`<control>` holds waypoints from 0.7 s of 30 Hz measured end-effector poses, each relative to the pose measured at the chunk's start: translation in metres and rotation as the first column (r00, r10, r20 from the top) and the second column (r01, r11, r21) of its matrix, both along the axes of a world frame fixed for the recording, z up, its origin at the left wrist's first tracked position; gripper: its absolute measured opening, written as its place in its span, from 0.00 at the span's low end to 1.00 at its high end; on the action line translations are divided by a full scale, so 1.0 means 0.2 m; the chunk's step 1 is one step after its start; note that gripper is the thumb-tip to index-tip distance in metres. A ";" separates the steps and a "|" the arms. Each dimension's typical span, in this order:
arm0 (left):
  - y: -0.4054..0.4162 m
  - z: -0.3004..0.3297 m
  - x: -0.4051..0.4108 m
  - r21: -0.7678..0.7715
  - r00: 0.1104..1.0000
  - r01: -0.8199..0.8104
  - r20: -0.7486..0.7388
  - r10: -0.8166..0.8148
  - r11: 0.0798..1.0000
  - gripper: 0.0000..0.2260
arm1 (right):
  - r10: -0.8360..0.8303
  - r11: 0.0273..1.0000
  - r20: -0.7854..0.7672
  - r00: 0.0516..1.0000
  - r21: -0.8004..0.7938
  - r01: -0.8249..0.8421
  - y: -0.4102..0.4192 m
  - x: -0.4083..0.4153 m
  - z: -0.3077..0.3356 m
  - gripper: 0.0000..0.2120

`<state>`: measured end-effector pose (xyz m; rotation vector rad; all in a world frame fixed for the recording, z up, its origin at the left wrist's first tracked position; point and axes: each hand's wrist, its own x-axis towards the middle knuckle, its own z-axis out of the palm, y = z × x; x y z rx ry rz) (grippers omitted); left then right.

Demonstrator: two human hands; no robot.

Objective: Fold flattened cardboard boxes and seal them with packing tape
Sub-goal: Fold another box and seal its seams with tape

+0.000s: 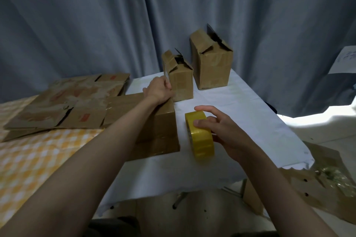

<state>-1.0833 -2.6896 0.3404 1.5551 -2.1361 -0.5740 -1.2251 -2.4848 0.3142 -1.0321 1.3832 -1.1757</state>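
The left hand [160, 88] rests on the far end of the box [154, 121] mid-desk, its grip unclear, while the right hand [221, 131] grips the yellow tape roll [201, 138] beside it, so taping seems underway, next needing the strip pulled taut

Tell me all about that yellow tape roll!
The tape roll is a thick ring of shiny, see-through yellow packing tape. It stands on its edge on the white cloth, not lying flat, just right of the closed box and apart from it. The right hand grips it: fingers curl over the top and the thumb presses its near face. The hole in the middle is hidden by the hand. A loose tape end cannot be made out.
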 end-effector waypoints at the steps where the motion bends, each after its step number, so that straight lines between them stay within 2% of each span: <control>1: 0.00 0.00 0.02 -0.031 0.998 0.053 -0.039 -0.054 0.998 0.08 | 0.000 1.000 -0.006 1.000 -0.003 0.000 0.00 0.00 0.00 0.20; 3: 0.00 0.01 0.07 -0.102 0.979 0.150 -0.124 -0.163 0.983 0.04 | 0.000 1.000 -0.014 1.000 -0.009 0.000 -0.01 0.01 0.00 0.20; 5: 0.02 0.05 0.13 -0.167 0.957 0.234 -0.132 -0.257 0.958 0.08 | 0.004 1.000 -0.023 1.000 -0.012 -0.004 -0.01 0.01 0.00 0.20; 8: 0.04 0.11 0.20 -0.195 0.877 0.480 0.115 -0.466 0.856 0.16 | 0.005 1.000 -0.028 1.000 -0.015 -0.005 -0.02 0.02 0.00 0.20; 10: 0.06 0.12 0.26 -0.093 0.769 0.612 0.302 -0.563 0.786 0.23 | 0.002 1.000 -0.027 1.000 -0.014 -0.003 -0.01 0.02 0.00 0.19; 12: 0.09 0.09 0.30 0.039 0.707 0.639 0.364 -0.606 0.768 0.23 | 0.002 1.000 -0.019 1.000 -0.013 -0.002 -0.01 0.01 0.00 0.20; 14: 0.11 0.04 0.33 0.011 0.669 0.680 0.399 -0.627 0.733 0.23 | -0.001 1.000 -0.010 1.000 -0.010 0.001 -0.01 0.00 0.00 0.20; 17: 0.13 -0.01 0.34 -0.074 0.681 0.706 0.344 -0.646 0.705 0.23 | -0.007 1.000 0.005 1.000 -0.005 0.007 0.00 0.00 0.00 0.19; 21: 0.17 -0.02 0.34 -0.066 0.711 0.685 0.279 -0.645 0.726 0.20 | -0.004 1.000 0.012 1.000 -0.001 0.004 0.00 0.00 0.00 0.19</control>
